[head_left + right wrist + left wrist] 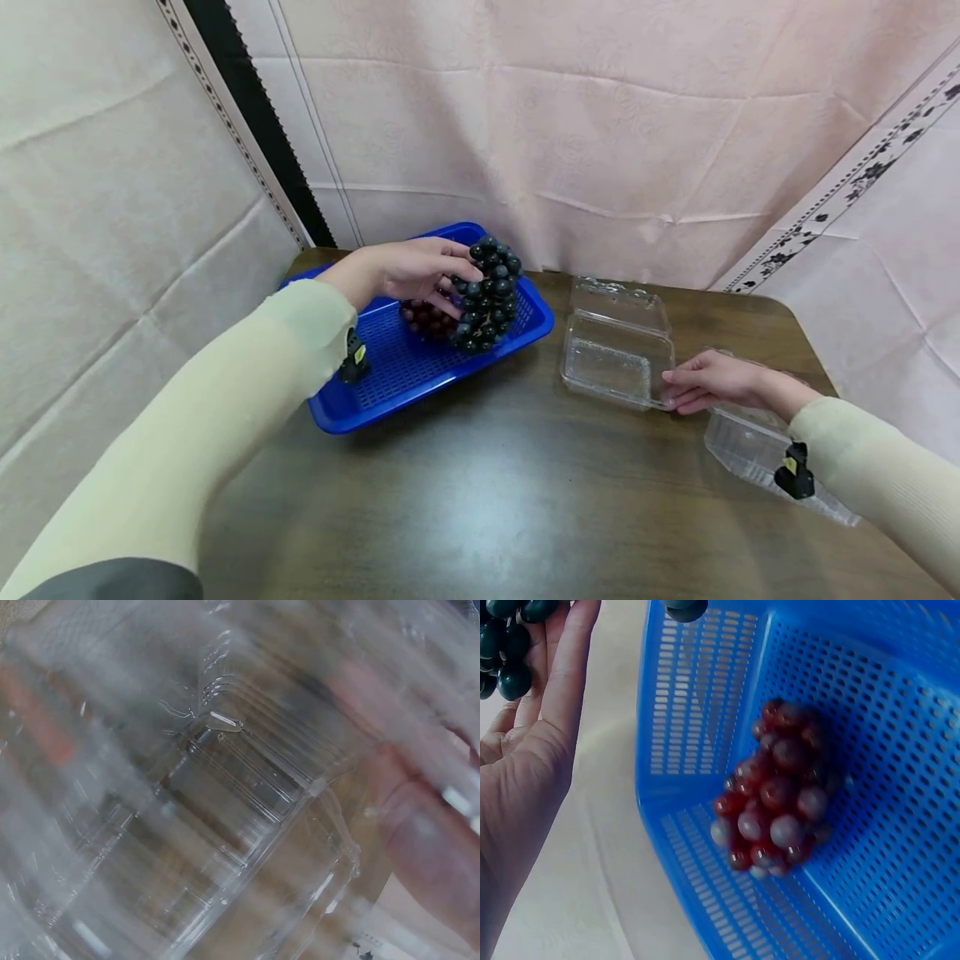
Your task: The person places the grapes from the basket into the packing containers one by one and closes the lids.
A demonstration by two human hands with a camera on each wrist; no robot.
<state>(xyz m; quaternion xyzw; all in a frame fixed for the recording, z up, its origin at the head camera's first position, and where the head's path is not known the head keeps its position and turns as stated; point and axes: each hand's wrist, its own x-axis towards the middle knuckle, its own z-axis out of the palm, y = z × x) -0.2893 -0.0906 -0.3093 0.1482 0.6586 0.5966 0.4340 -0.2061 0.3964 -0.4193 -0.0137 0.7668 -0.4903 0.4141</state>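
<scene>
My left hand (pixel 423 268) holds a bunch of black grapes (pixel 491 304) over the right part of a blue plastic basket (pixel 397 398). In the left wrist view the fingers reach in among the black grapes (pixel 514 679) at the top left. A bunch of red grapes (pixel 776 791) lies in the basket, partly hidden by the left hand in the head view. With its lid spread back, a clear plastic clamshell box (pixel 607 367) rests on the table. My right hand (pixel 705 383) pinches its right edge between thumb and fingers.
More clear plastic boxes (pixel 746 450) stand at the right, partly under the right forearm. The brown wooden table (pixel 480 492) ends at a pale cloth wall (pixel 585 167) behind the basket and boxes. Pale cloth also hangs at both sides.
</scene>
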